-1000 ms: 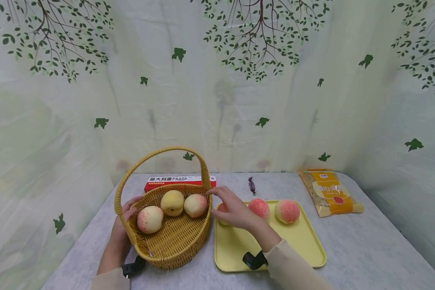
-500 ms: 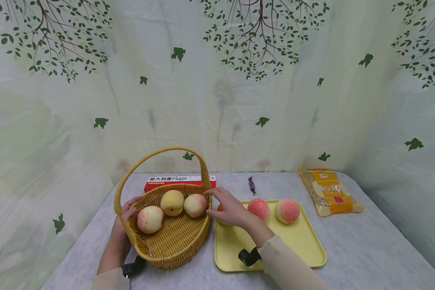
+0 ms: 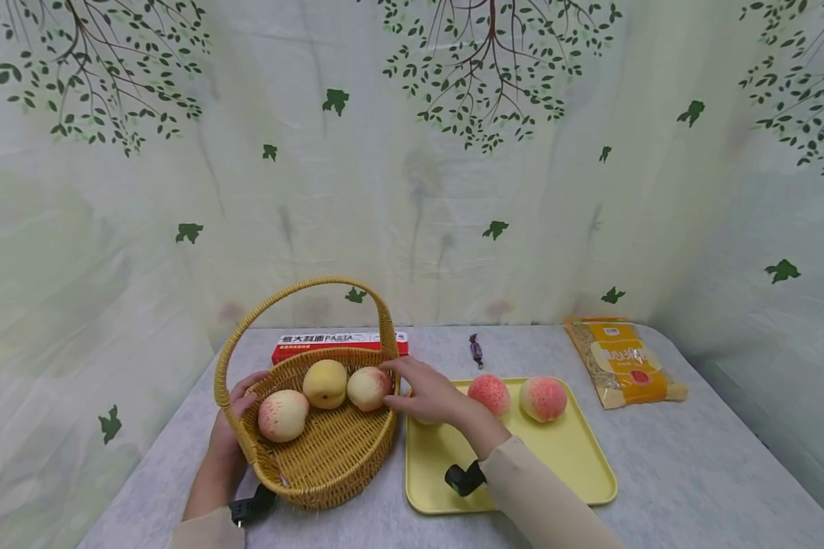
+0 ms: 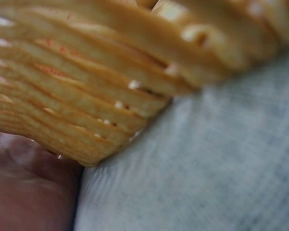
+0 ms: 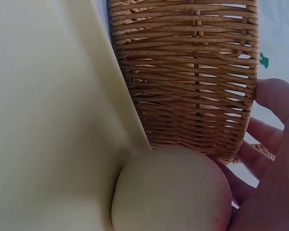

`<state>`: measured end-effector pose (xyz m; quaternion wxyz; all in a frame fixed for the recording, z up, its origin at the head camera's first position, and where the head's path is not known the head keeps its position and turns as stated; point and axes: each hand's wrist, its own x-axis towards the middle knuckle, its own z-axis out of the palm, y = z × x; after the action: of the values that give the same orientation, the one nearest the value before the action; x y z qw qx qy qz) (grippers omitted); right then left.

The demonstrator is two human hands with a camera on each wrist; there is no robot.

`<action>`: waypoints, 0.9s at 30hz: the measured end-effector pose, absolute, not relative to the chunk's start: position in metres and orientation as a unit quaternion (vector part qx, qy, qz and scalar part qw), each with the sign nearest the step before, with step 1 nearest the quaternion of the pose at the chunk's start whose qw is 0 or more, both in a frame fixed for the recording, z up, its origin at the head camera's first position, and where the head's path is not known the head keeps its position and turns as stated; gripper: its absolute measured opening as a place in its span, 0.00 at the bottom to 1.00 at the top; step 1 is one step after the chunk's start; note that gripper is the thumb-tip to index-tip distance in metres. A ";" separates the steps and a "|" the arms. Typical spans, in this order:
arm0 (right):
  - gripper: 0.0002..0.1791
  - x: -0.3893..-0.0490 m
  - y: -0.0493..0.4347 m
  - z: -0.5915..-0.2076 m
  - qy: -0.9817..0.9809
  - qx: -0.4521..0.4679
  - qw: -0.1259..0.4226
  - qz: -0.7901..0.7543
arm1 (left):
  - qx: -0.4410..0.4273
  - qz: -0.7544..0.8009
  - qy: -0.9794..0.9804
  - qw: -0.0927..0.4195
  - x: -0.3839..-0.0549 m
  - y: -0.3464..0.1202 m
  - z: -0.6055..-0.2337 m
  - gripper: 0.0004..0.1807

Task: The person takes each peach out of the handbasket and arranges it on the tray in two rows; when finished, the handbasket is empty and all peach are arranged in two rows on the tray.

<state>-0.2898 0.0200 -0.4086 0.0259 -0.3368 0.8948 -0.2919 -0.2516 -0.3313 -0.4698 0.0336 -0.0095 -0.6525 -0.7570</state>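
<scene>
From the head camera I see a wicker basket on the left of a grey desk, with a yellow tray just beside it on the right. My left hand grips the basket's left rim, fingers curled over the edge near the foot of the handle; the left wrist view shows only blurred weave resting against the palm and the desk cloth. My right hand rests at the tray's far left corner, close against the basket's right wall, fingers curved over a peach. The right wrist camera shows that peach sitting on the tray, touching the tray's raised edge, with the basket wall right behind it and my palm cupped around its right side. In the head view the hand covers nearly all of it.

Three more peaches lie inside the basket: a pink-blushed one near the left, a yellow one at the far side, and a pale one at the right, just beside my right fingertips. Two redder peaches sit side by side along the tray's far edge. Behind the basket lies a red pasta box. A small wrapped candy lies beyond the tray, and an orange packet lies at the far right.
</scene>
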 end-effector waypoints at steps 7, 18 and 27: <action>0.32 -0.293 0.014 -0.405 0.907 -0.334 0.037 -0.255 | -0.006 -0.758 -0.651 0.038 -0.256 -0.333 -0.474 0.24; 0.35 -0.297 0.003 -0.400 0.914 -0.323 0.071 -0.234 | 0.011 -0.750 -0.661 0.025 -0.252 -0.334 -0.470 0.24; 0.40 -0.301 -0.010 -0.402 0.929 -0.305 0.083 -0.193 | 0.015 -0.748 -0.663 0.025 -0.252 -0.331 -0.467 0.25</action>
<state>-0.3014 -0.0101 -0.4016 0.0833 -0.3054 0.9287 -0.1930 -0.2517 -0.3312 -0.4673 0.0246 0.0147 -0.6633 -0.7478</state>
